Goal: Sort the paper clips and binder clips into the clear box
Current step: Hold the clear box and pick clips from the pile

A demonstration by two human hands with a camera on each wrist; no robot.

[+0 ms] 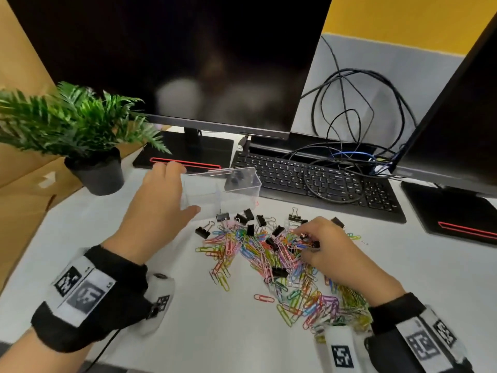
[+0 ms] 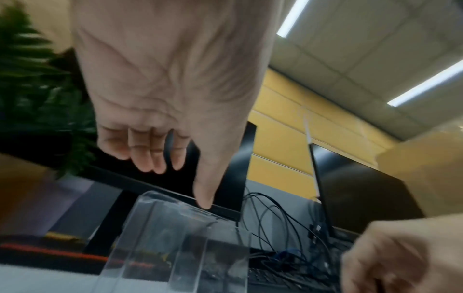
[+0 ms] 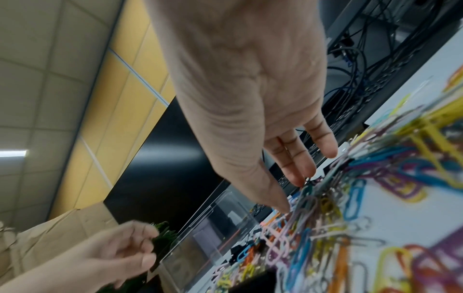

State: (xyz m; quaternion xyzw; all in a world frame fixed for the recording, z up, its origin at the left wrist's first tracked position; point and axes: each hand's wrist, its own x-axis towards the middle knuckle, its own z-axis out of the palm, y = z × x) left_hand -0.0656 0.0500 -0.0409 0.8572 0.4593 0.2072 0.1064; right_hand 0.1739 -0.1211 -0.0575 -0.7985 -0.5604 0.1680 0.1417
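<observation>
The clear box stands at the back of the white desk, with a divider across its middle and a few black binder clips in its right compartment. My left hand arches over the box's left end. Its thumb reaches the rim of the box, and its fingers hang loosely curled and hold nothing. Coloured paper clips lie in a wide heap, with black binder clips scattered along its far edge. My right hand reaches into the heap. Its thumb and fingertips stand apart and touch the clips.
A potted plant stands left of the box. Behind the box is a monitor's base, and to its right a black keyboard under loose cables. A second monitor stands at the right. Cardboard lines the left edge.
</observation>
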